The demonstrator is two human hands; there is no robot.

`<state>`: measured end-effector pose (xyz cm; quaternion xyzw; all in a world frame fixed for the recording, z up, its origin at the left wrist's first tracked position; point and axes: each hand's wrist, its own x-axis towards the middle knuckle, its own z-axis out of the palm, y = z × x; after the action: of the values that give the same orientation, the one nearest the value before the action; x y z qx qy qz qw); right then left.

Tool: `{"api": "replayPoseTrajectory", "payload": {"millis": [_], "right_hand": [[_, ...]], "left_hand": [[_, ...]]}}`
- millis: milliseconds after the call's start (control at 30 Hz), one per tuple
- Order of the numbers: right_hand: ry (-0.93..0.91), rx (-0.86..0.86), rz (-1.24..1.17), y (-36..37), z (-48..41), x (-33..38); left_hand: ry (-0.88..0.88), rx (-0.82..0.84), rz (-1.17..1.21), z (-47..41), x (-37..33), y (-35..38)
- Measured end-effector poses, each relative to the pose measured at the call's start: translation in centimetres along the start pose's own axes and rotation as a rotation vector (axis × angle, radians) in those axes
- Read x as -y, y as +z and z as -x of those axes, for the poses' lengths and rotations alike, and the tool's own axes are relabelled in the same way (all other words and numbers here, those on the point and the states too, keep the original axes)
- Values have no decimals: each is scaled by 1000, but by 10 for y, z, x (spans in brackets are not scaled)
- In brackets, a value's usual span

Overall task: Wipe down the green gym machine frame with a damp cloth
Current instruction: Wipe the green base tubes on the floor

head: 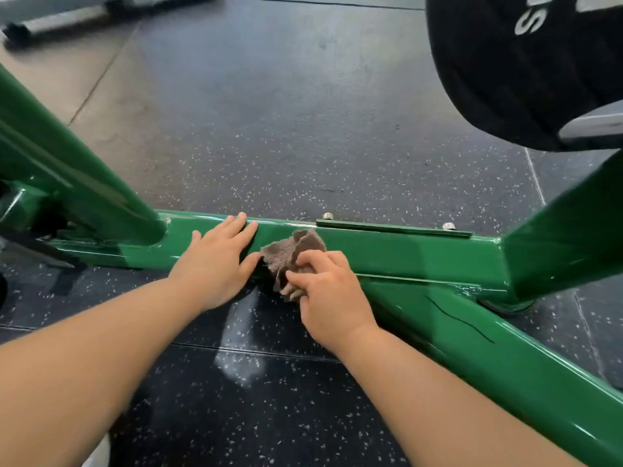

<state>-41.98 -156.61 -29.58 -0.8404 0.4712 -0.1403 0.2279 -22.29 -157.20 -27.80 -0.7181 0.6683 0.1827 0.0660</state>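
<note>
Low on the floor runs the green crossbar (404, 254), glossy painted steel with square edges. Beyond it the speckled rubber floor (303, 146) lies wide open; on the near side a slanted brace (488, 352) closes off the right. The left hand (219, 257) lies flat on the bar's top, fingers straight, reaching its far edge. Just right of it the right hand (332, 298) has its fingers curled round a crumpled brown cloth (293, 251), soft and nubby, bunched against the bar's near face. A black weight plate (505, 69) hangs above the bar's right end.
</note>
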Motion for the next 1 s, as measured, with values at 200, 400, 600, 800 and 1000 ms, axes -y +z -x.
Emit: {"api": "replayPoseTrajectory", "payload": {"millis": [200, 400, 600, 800, 1000], "right_hand": [[383, -226, 166, -51, 11, -70], [95, 92, 190, -20, -5, -23], [168, -182, -413, -35, -35, -2], [363, -118, -14, -31, -39, -46], [394, 116, 207, -2, -53, -21]], "left_hand": [[31, -8, 1, -2, 7, 0], [49, 23, -66, 1, 6, 3], [348, -237, 282, 18, -27, 4], [373, -248, -23, -13, -30, 31], [-167, 43, -120, -73, 12, -15]]}}
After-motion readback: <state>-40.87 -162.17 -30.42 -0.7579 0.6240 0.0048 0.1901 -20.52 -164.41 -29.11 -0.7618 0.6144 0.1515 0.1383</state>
